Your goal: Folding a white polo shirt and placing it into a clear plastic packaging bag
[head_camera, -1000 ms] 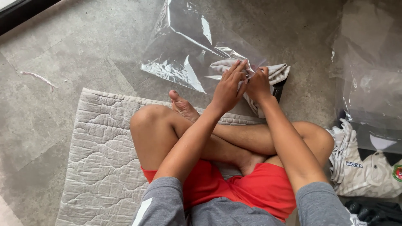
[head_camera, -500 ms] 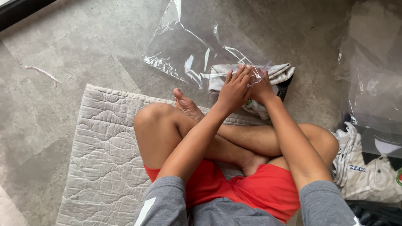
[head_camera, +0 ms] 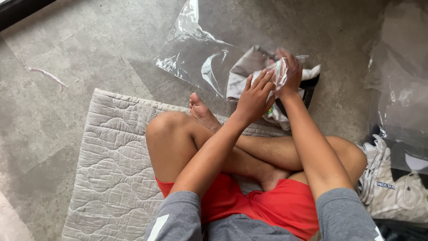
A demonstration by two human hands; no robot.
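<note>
The folded white garment (head_camera: 272, 85) lies at twelve o'clock from the crossed legs, half inside the clear plastic bag (head_camera: 200, 58). The left hand (head_camera: 255, 99) presses flat and open on it; the right hand (head_camera: 289, 73), just beyond at one o'clock, pinches the bag's edge.

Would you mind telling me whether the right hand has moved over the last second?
Yes. The right hand has lifted away from the folded garment and farther up the grey floor, pulling a bit of the clear plastic bag with it.

Clear bag (head_camera: 200, 58); white-and-black garment (head_camera: 294, 96); grey quilted mat (head_camera: 111, 169) with wavy stitching; red shorts (head_camera: 276, 207); grey mottled floor (head_camera: 89, 44); grey sleeves (head_camera: 178, 218).
</note>
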